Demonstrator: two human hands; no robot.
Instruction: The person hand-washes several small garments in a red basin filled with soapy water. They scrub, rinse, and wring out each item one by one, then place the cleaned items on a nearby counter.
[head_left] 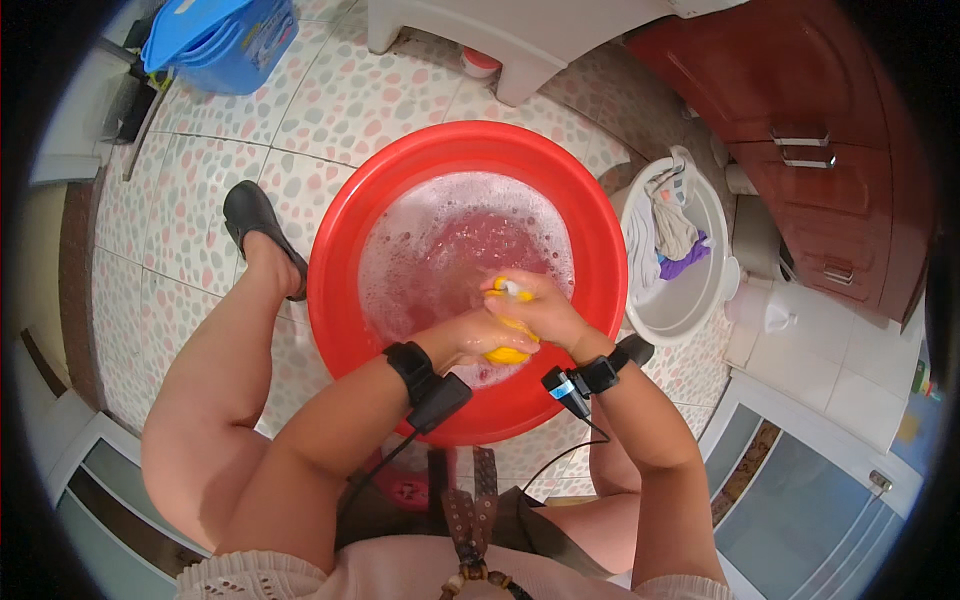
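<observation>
A wide red plastic basin (330,235) holds soapy water (410,250) with foam and bubbles. Over its near right part, both my hands are closed around a small wet yellow cloth (507,355) with a white patch at its upper end. My left hand (475,335) grips its lower part from the left. From the right, my right hand (545,308) wraps the upper part, its fingers crossing over near the left hand. Most of the cloth is hidden between the palms, so its exact kind does not show.
Right of the basin stands a white tub (690,315) with grey and purple clothes (680,230). Beside it are a clear plastic jug (765,308) and dark red cabinets (800,150). A blue lidded box (225,45) sits far left on the tiled floor (330,110).
</observation>
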